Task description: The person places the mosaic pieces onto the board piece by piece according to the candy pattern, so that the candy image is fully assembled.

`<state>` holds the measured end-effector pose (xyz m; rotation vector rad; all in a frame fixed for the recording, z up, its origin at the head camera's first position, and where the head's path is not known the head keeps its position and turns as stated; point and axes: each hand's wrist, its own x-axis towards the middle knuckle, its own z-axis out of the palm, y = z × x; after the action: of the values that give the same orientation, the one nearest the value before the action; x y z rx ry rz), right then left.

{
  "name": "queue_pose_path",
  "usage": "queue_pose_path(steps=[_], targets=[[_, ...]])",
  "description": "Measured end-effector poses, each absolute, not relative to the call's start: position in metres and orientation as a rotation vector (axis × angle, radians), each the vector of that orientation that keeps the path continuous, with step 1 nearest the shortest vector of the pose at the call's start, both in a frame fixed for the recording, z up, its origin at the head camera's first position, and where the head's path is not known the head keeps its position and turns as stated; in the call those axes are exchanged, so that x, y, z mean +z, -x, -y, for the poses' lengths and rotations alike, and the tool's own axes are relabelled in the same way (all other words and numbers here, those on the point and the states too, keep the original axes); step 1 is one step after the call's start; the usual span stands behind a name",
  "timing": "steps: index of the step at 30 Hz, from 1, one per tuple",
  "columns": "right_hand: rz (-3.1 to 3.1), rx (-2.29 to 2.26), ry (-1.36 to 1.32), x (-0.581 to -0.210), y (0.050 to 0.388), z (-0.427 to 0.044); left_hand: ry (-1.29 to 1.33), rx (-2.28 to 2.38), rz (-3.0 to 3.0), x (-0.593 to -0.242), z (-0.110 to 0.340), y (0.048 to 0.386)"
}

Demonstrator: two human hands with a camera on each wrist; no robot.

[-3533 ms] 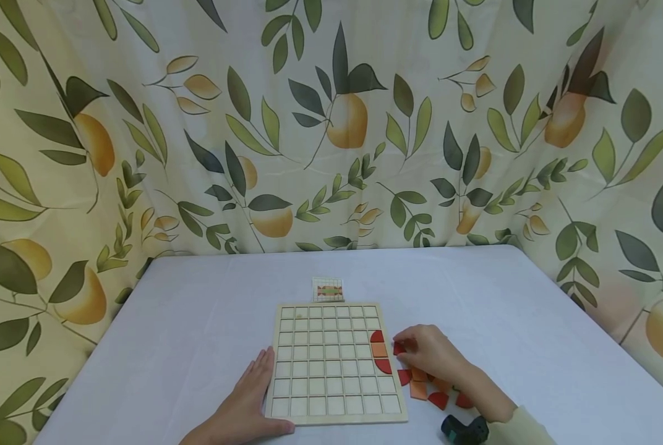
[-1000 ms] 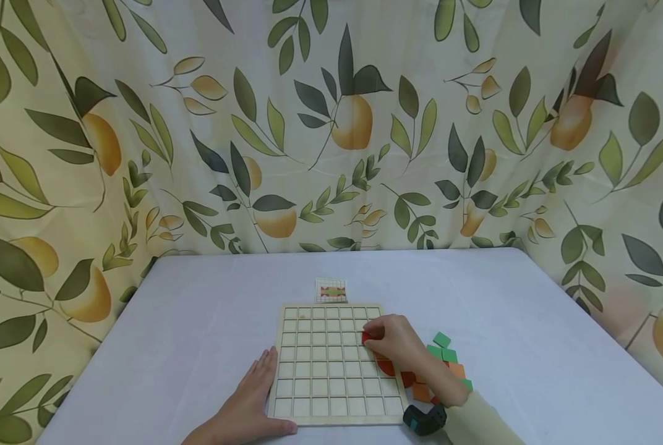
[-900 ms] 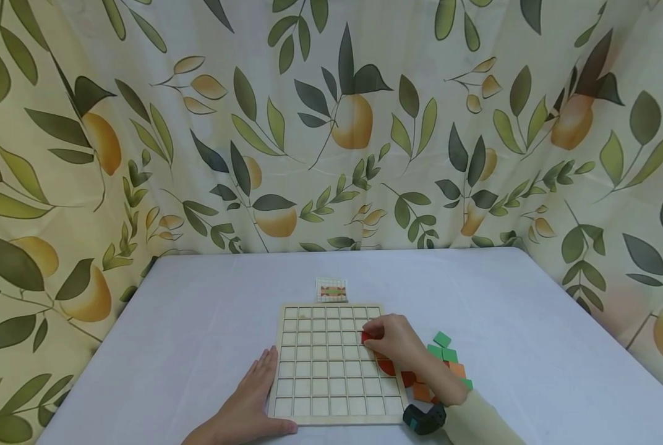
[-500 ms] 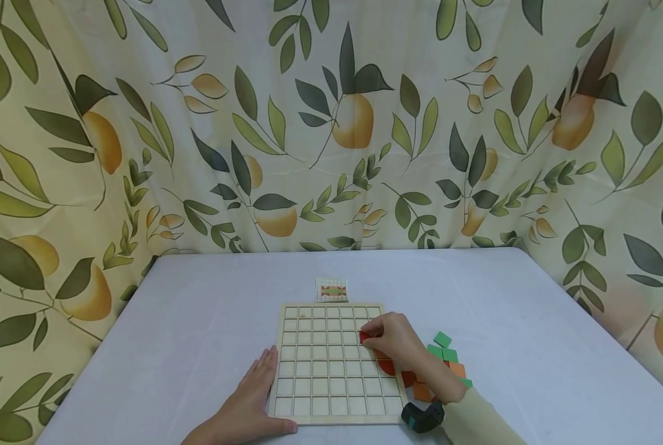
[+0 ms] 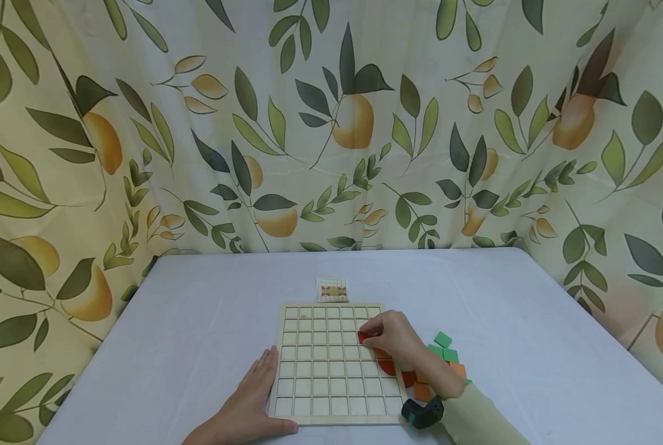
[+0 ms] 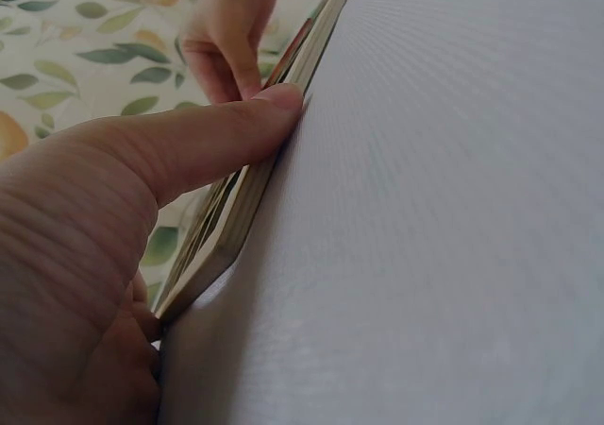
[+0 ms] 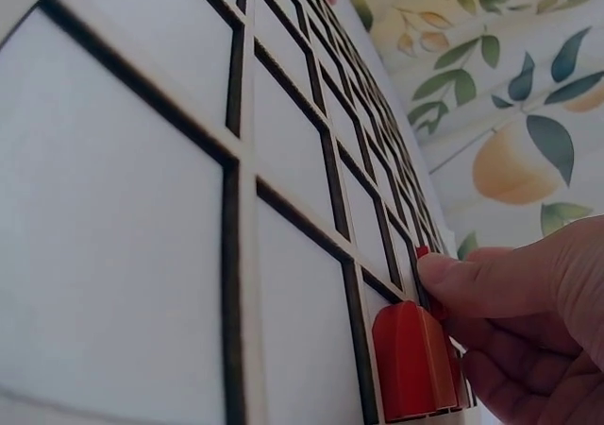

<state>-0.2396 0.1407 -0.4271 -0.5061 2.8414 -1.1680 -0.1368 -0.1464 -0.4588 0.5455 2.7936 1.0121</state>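
Head view: right hand (image 5: 393, 339) pinches a red piece (image 5: 362, 337) at the gridded board (image 5: 337, 421).
That piece is at the board's right side, one column in from the rightmost, where a second red piece (image 5: 387, 368) lies; green tiles (image 5: 450, 355) and loose orange tiles (image 5: 422, 392) are just to the right, and a patterned card (image 5: 331, 290) lies at the far edge, while the left hand (image 5: 245, 395) rests, fingers extended, along the left edge. Left wrist view: the left thumb lies straight against the near edge. Right wrist view: the thumb mostly hides the pinched piece, so whether it is seated is hard to tell.
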Motion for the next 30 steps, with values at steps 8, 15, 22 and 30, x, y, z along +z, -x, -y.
queue_pose_path(steps=[8, 15, 22, 30], targets=[[-2.83, -1.19, 0.491, -0.4279, 0.2392, -0.1411, -0.545, 1.028, -2.787, -0.4567, 0.1459, 0.1361], [-2.833, -1.187, 0.479, -0.4274, 0.2396, -0.1404, -0.551, 1.02, -2.788, -0.457, 0.1461, 0.1359], [-2.838, -1.166, 0.459, -0.4259, 0.2382, -0.1384, -0.568, 1.045, -2.792, -0.4584, 0.1469, 0.1356], [-2.857, -1.188, 0.436, -0.4243, 0.2359, -0.1467, -0.568, 1.049, -2.79, -0.4597, 0.1471, 0.136]])
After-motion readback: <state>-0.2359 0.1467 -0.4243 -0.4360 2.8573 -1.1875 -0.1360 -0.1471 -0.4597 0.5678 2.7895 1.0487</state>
